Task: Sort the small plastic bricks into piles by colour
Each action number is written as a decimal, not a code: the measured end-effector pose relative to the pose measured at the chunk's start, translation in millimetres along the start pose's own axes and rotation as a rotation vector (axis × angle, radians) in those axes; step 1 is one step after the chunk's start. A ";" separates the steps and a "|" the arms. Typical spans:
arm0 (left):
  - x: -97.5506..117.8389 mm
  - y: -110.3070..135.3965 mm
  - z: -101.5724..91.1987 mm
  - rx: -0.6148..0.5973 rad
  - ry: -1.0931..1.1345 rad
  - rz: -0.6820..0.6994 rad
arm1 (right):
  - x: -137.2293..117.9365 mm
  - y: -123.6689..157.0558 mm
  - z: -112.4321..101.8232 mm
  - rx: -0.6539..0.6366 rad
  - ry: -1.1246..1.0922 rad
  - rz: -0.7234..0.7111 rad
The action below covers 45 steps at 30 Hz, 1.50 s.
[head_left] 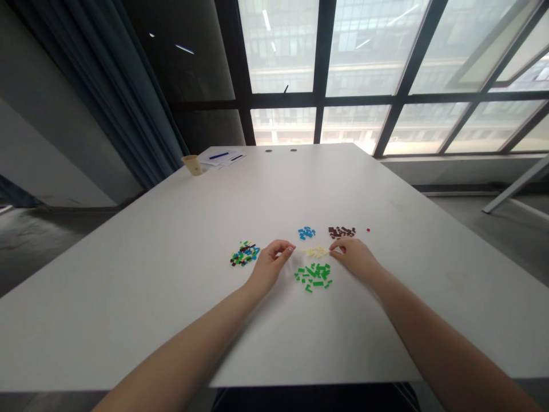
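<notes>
Small plastic bricks lie in heaps on a white table (171, 274). A mixed pile (244, 254) of several colours sits at the left. To its right are a blue pile (306, 232), a dark brown pile (341, 232), a pale yellow pile (315, 251) and a green pile (314, 276). A single red piece (368, 229) lies apart. My left hand (271, 265) rests between the mixed pile and the yellow pile, fingers curled in a pinch. My right hand (355, 256) touches the right edge of the yellow pile, fingers pressed together; what they hold is too small to see.
A paper cup (193, 165) and papers with a blue pen (221, 155) sit at the table's far left corner. Two round cable holes (281, 150) mark the far edge. Large windows stand behind, a dark curtain at the left.
</notes>
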State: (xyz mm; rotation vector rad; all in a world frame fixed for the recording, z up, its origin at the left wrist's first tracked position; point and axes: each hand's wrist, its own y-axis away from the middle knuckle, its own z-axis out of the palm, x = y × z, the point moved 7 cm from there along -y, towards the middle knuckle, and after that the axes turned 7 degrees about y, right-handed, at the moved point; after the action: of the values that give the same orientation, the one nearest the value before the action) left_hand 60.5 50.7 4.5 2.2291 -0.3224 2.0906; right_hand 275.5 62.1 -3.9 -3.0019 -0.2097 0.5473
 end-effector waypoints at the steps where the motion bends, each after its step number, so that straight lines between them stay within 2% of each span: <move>1: 0.4 0.2 0.5 -0.005 0.001 0.001 | -1.2 1.7 0.7 -0.009 0.004 0.013; 10: 1.1 -1.1 4.7 -0.017 -0.001 0.018 | -19.5 0.1 9.6 0.057 0.030 -0.020; 15: -0.1 -9.2 -9.6 0.053 -0.021 0.022 | -21.6 -2.9 10.0 0.080 -0.008 -0.026; 19: -0.2 -22.7 -45.0 0.204 -0.040 0.021 | -6.0 -4.0 1.3 0.099 -0.026 -0.013; 23: 5.6 -35.2 -101.4 0.401 -0.190 0.071 | 7.8 -5.0 -10.8 0.122 -0.050 -0.015; 25: 7.5 -40.2 -124.5 0.419 -0.380 0.099 | 12.1 -4.3 -18.2 0.155 -0.059 0.006; 28: -4.5 -44.9 -144.4 0.368 -0.579 0.019 | 14.2 -2.1 -26.6 0.191 -0.054 0.036; 30: -15.1 -45.7 -145.0 0.308 -0.597 -0.035 | 13.5 -0.8 -28.5 0.189 -0.055 0.044; 35: -26.4 -46.3 -123.3 0.154 -0.566 -0.060 | 9.3 0.8 -27.5 0.152 -0.067 0.038; 39: -20.1 -46.8 -117.8 0.155 -0.640 0.028 | 5.1 1.1 -27.7 0.132 -0.053 0.015; 45: -14.8 -45.1 -113.7 0.149 -0.667 0.068 | 3.4 1.4 -29.6 0.140 -0.045 0.005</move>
State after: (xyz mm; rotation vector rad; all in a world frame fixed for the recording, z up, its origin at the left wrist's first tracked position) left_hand -42.5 118.1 2.3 2.9897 -0.2793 1.3627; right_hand 289.3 59.5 22.4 -2.8584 -0.1594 0.6033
